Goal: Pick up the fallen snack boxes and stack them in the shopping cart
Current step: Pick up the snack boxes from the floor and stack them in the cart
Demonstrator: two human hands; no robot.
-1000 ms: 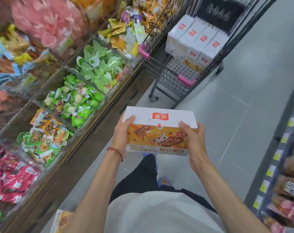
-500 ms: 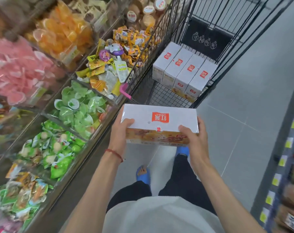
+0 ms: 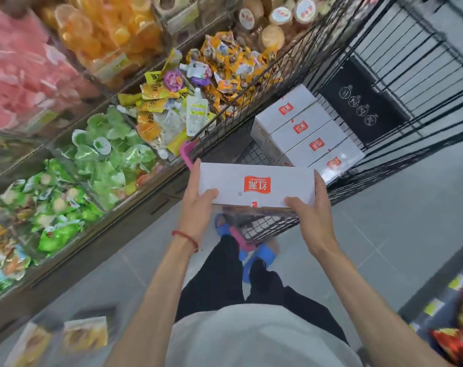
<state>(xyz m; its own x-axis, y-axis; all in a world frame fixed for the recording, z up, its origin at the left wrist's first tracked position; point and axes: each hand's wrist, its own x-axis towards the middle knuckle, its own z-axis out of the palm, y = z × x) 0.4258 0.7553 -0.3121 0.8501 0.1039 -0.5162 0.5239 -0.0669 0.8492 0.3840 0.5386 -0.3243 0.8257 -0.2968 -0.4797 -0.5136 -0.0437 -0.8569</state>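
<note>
I hold a white snack box (image 3: 256,186) with a red logo flat over the near end of the black wire shopping cart (image 3: 400,107). My left hand (image 3: 198,200) grips its left end, thumb on top. My right hand (image 3: 312,210) grips its right end the same way. Inside the cart, several identical white boxes (image 3: 304,131) stand side by side in a row. The cart's pink handle (image 3: 186,156) shows beside and below the held box. Two more boxes (image 3: 84,337) lie blurred on the floor at the lower left.
A long display of open bins (image 3: 97,160) with green, yellow, orange and pink sweets runs along the left, close against the cart. Another shelf with red packets (image 3: 461,327) edges the right. Grey tiled floor (image 3: 400,213) lies between, with my legs and blue sandals (image 3: 259,258) under the cart's handle.
I have stepped up to the cart and carried the box forward and level, so only its white top shows. It now hangs over the cart's near end.
</note>
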